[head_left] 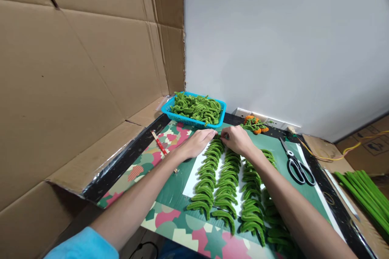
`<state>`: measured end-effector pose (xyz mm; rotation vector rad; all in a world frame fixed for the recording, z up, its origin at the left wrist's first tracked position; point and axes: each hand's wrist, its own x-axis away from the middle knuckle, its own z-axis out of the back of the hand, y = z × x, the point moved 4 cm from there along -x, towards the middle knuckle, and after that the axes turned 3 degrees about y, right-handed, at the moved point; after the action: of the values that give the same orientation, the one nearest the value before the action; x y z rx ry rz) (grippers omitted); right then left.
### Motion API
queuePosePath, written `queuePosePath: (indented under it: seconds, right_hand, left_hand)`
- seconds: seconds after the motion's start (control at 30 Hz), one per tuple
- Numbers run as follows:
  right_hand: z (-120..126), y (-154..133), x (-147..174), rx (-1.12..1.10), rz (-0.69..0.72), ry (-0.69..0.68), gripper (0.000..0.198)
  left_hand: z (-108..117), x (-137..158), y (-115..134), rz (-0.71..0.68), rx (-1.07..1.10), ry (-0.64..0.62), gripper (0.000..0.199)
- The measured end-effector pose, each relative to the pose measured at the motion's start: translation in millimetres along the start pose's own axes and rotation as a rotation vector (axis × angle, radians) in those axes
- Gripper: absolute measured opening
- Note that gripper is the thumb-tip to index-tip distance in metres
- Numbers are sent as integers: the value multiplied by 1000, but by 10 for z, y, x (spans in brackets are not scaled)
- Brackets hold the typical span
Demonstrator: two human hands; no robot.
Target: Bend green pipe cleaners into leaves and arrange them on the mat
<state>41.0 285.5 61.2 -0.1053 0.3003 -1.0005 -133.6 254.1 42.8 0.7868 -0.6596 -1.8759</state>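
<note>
Green fuzzy chenille pieces point(227, 178), bent into curved shapes, overlap in several long rows on a white sheet point(194, 178). At the far end of the left rows my two hands almost meet. My left hand point(199, 143) is closed, its fingers pressed together and pointing right. Opposite it, my right hand point(237, 139) is closed in a pinch with curled fingers. A bit of green chenille shows between the fingertips; its ends are hidden by the fingers. My right forearm covers part of the rightmost rows.
A blue basket point(185, 120) of green chenille pieces stands at the back. Orange flowers point(257, 124) lie by a power strip point(273, 120). Scissors point(296, 164) rest on the green mat point(170, 188); a red-wrapped stick point(159, 143) lies left. Green stems point(364, 194) lie right. Cardboard point(91, 68) walls the left.
</note>
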Motion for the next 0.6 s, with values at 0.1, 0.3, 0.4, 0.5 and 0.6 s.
queuePosePath:
  seconds: [0.1, 0.3, 0.4, 0.5, 0.6]
  right_hand:
    - [15, 2, 13, -39, 24, 0, 9]
    - [66, 15, 40, -147, 29, 53, 16]
    - [104, 40, 58, -204, 30, 88, 17]
    - [175, 125, 123, -240, 24, 135, 18]
    - [313, 315, 291, -239, 5, 256, 20]
  left_hand:
    - [-1, 2, 4, -1, -7, -1, 58]
    - [-1, 12, 19, -7, -13, -6, 58]
    - [-1, 11, 7, -7, -22, -4, 58]
    - [-2, 15, -7, -12, -44, -11, 58]
    - [3, 31, -8, -23, -78, -27, 56]
